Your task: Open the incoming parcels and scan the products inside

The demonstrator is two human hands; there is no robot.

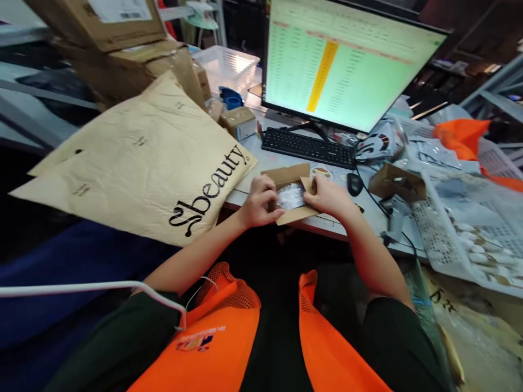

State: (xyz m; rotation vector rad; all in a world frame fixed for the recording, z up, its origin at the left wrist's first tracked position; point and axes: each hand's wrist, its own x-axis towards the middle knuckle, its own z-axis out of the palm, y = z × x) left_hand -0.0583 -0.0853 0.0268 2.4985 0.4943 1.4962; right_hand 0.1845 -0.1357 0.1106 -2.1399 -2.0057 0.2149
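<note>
Between my hands, at the desk's front edge, is a small cardboard box (292, 173) with its flaps raised. Crinkled clear plastic wrapping (291, 196) fills it; what lies beneath cannot be made out. My left hand (260, 202) grips the box's left end, fingers curled over the rim and thumb at the near side. At the right end, my right hand (324, 195) pinches a raised end flap, its thumb pointing in toward the plastic.
A large printed paper mailer (163, 163) leans at the left, before stacked cartons (118, 32). Behind the box stand a keyboard (308, 147) and monitor (351, 60). Rightward are a mouse (354, 184), an open carton (394, 182), a scanner-like grey device (396, 218) and a white basket (441, 245).
</note>
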